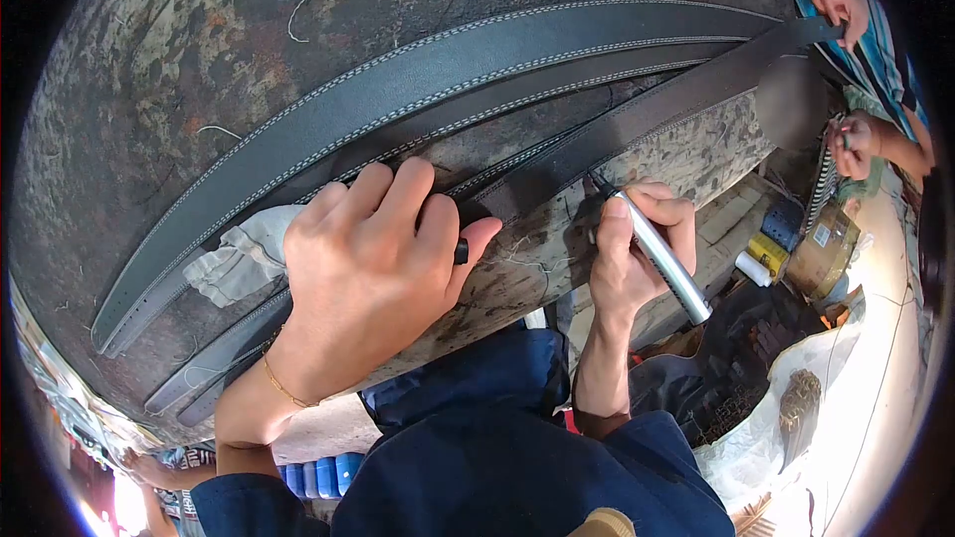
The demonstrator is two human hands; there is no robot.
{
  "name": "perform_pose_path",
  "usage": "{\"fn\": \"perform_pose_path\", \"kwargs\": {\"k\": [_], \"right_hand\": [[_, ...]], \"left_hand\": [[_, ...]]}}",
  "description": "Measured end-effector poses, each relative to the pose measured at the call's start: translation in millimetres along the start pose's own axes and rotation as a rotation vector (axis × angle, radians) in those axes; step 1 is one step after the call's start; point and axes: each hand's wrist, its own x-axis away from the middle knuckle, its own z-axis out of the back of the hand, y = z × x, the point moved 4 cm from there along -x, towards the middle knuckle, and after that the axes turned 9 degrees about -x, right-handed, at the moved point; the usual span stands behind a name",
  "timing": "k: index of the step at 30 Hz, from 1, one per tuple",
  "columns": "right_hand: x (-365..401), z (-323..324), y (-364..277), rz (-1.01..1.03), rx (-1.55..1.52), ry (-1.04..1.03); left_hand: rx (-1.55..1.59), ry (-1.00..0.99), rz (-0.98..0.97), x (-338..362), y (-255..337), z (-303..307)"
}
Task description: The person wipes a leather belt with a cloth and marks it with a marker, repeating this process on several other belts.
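One slim silver marker with a black tip (665,265), gripped by the closed fingers of the right hand (619,268), slanted apparently so the tip reaches the near edge of a dark brown leather strap (627,124) lying along the border of a scuffed, blotched worktable (149,139). One left hand (373,239), loosely curled, thumb and fingers keeping a small black cylinder (462,252), placed over the strap's end, presumably steadying it.

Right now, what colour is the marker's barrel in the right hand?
The barrel is silver; the head view shows it best.
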Motion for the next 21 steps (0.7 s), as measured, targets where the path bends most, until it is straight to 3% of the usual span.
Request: {"fn": "perform_pose_path", "kwargs": {"k": [8,11,15,21], "right_hand": [[-0.8,0.2,0.2,-0.04,-0.03,0.042],[-1.2,0.7,-0.8,0.061,0.058,-0.007],[-10.2,13.8,8.7,-0.184,-0.49,0.071],[-39.8,32.0,16.6,-0.156,-0.417,0.074]], "left_hand": [[0.031,-0.04,0.036,0.1,0.3,0.9],[0.033,-0.043,0.034,-0.4,0.4,0.8],[0.038,-0.033,0.028,-1.8,0.8,2.2],[-0.043,-0.071,-0.035,-5.8,3.6,6.1]]}}
